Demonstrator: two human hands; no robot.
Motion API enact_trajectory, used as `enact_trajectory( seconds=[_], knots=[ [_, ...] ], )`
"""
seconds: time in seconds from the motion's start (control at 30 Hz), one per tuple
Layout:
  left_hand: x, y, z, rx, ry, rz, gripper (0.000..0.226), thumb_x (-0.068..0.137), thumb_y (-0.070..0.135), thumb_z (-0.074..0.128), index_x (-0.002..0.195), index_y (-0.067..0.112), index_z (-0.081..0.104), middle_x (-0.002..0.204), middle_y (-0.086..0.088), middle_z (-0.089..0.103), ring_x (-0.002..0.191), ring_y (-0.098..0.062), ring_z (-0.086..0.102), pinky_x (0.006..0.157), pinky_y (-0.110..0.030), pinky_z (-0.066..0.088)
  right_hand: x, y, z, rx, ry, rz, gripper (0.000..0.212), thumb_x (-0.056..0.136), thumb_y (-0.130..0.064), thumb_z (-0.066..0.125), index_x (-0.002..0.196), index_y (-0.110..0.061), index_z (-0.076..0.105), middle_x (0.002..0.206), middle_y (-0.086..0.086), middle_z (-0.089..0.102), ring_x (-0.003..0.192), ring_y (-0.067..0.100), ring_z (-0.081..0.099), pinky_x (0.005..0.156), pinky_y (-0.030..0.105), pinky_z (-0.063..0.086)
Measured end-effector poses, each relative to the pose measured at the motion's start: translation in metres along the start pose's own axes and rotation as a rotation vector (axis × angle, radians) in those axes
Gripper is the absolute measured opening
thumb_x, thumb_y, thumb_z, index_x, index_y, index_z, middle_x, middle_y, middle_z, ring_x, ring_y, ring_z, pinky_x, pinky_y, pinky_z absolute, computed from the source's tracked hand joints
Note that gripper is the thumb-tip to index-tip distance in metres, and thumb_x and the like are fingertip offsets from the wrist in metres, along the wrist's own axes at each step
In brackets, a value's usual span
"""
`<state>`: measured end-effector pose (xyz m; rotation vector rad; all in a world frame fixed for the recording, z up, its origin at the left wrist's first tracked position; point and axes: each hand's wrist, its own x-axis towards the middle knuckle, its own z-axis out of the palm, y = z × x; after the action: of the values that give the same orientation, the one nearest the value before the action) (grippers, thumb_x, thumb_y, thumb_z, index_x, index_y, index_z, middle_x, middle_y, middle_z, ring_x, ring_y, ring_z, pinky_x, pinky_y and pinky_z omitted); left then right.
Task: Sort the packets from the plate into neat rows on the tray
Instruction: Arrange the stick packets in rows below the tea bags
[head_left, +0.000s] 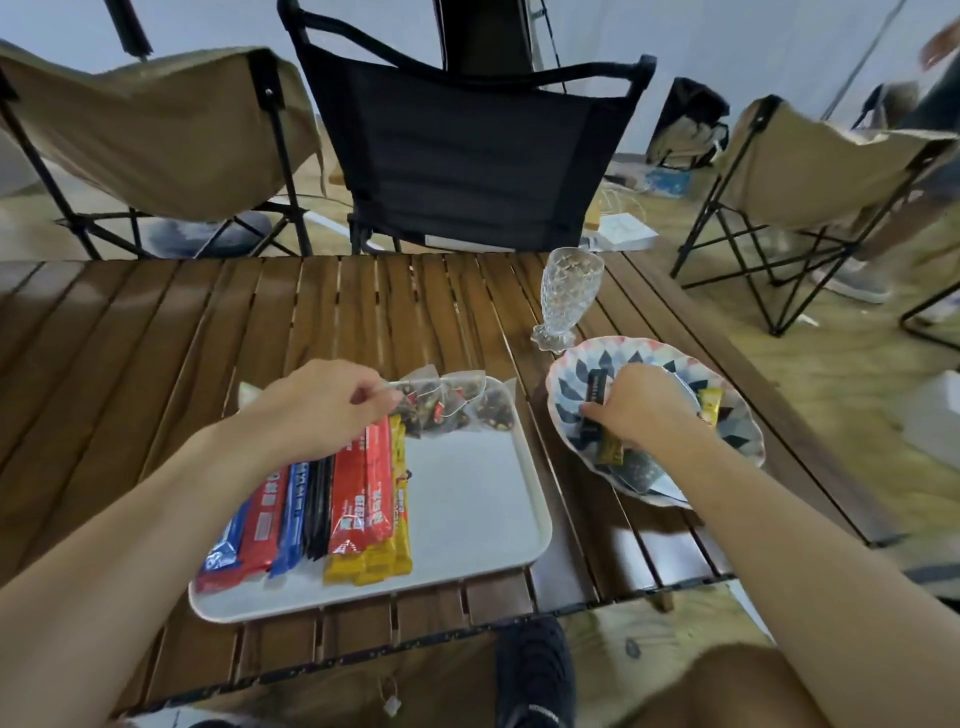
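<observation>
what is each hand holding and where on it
The left hand pinches a clear tea bag by its left edge, over the tray. The right hand grips a black stick packet around its middle, on the plate.

One head-worn wide-angle view looks forward and down, close over the tray (467, 493) and plate (737, 431) mid-frame.
</observation>
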<state>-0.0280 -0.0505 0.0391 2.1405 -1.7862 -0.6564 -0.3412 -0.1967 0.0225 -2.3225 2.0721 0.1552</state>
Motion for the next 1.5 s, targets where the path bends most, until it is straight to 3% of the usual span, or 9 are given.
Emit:
enact_trajectory(
  seconds=[0.13,0.27,0.4,0.63,0.73,0.83,1.03,1.23,1.5],
  knots=[
    [-0.005,0.002,-0.001,-0.014,-0.017,-0.001,0.036,0.1,0.061,0.052,0.085,0.031,0.064,0.088,0.01,0.074,0.085,-0.008,0.071,0.076,-0.034,0.061,0.002,-0.009,-0.001,0.052,-0.057,0.052,0.051,0.094,-0.049,0.067,0.124,-0.008,0.061,0.112,0.013,0.07,0.106,0.033,0.069,0.092,0.043,0.059],
    [-0.009,-0.003,-0.005,-0.026,-0.027,-0.002,0.038,0.099,0.063,0.052,0.087,0.03,0.066,0.09,0.009,0.075,0.087,-0.01,0.072,0.072,-0.03,0.059,0.007,-0.005,0.004,0.222,-0.135,0.07,0.032,0.089,-0.038,0.074,0.094,-0.007,0.069,0.077,0.011,0.073,0.068,0.025,0.074,0.068,0.035,0.064],
    [-0.013,-0.009,-0.009,-0.048,-0.019,-0.026,0.038,0.097,0.066,0.052,0.086,0.032,0.065,0.091,0.009,0.075,0.088,-0.009,0.073,0.08,-0.038,0.063,0.007,0.001,0.005,0.311,-0.109,0.093,0.043,0.091,-0.044,0.068,0.07,-0.008,0.063,0.052,0.006,0.064,0.042,0.019,0.063,0.049,0.023,0.049],
    [-0.017,-0.03,-0.015,-0.021,0.042,-0.052,0.037,0.101,0.058,0.055,0.084,0.028,0.067,0.083,0.008,0.074,0.081,-0.01,0.072,0.079,-0.043,0.063,-0.008,-0.007,-0.016,0.49,-0.015,-0.027,0.03,0.098,-0.035,0.066,0.082,-0.01,0.071,0.067,0.004,0.07,0.059,0.019,0.067,0.057,0.027,0.053],
    [-0.021,-0.042,-0.018,-0.042,0.056,-0.065,0.03,0.102,0.05,0.059,0.085,0.027,0.067,0.084,0.006,0.073,0.079,-0.011,0.073,0.078,-0.04,0.063,-0.018,-0.027,-0.019,0.584,0.003,-0.144,0.023,0.096,-0.032,0.071,0.093,-0.01,0.066,0.076,-0.001,0.072,0.054,0.01,0.068,0.048,0.022,0.052],
    [-0.023,-0.058,-0.022,-0.03,0.073,-0.089,0.031,0.101,0.051,0.06,0.083,0.027,0.065,0.084,0.007,0.073,0.08,-0.01,0.074,0.072,-0.033,0.061,-0.035,-0.053,-0.026,0.756,-0.093,-0.237,0.026,0.092,-0.029,0.077,0.108,-0.019,0.059,0.091,0.001,0.072,0.056,0.005,0.07,0.047,0.016,0.053],
    [-0.033,-0.081,-0.028,-0.073,0.045,-0.124,0.032,0.1,0.055,0.059,0.092,0.025,0.068,0.09,0.007,0.074,0.082,-0.009,0.074,0.071,-0.03,0.062,-0.074,-0.115,-0.033,0.826,-0.34,-0.417,0.021,0.088,-0.023,0.081,0.102,-0.011,0.074,0.082,0.002,0.08,0.07,0.015,0.077,0.061,0.025,0.061],
    [-0.046,-0.091,-0.034,-0.113,0.063,-0.11,0.033,0.102,0.051,0.057,0.083,0.026,0.065,0.064,0.024,0.068,0.057,0.006,0.067,0.061,-0.022,0.05,-0.094,-0.169,-0.025,0.795,-0.461,-0.405,0.021,0.092,-0.025,0.077,0.106,-0.011,0.071,0.089,0.007,0.08,0.067,0.016,0.078,0.053,0.023,0.059],
    [-0.045,-0.109,-0.025,-0.072,-0.066,-0.161,0.035,0.1,0.054,0.06,0.098,0.02,0.069,0.078,0.009,0.074,0.059,-0.002,0.071,0.058,-0.022,0.057,-0.106,-0.211,-0.014,0.559,-0.503,-0.425,0.026,0.098,-0.034,0.069,0.101,-0.009,0.071,0.08,0.003,0.076,0.059,0.012,0.07,0.044,0.021,0.052]
  ],
)
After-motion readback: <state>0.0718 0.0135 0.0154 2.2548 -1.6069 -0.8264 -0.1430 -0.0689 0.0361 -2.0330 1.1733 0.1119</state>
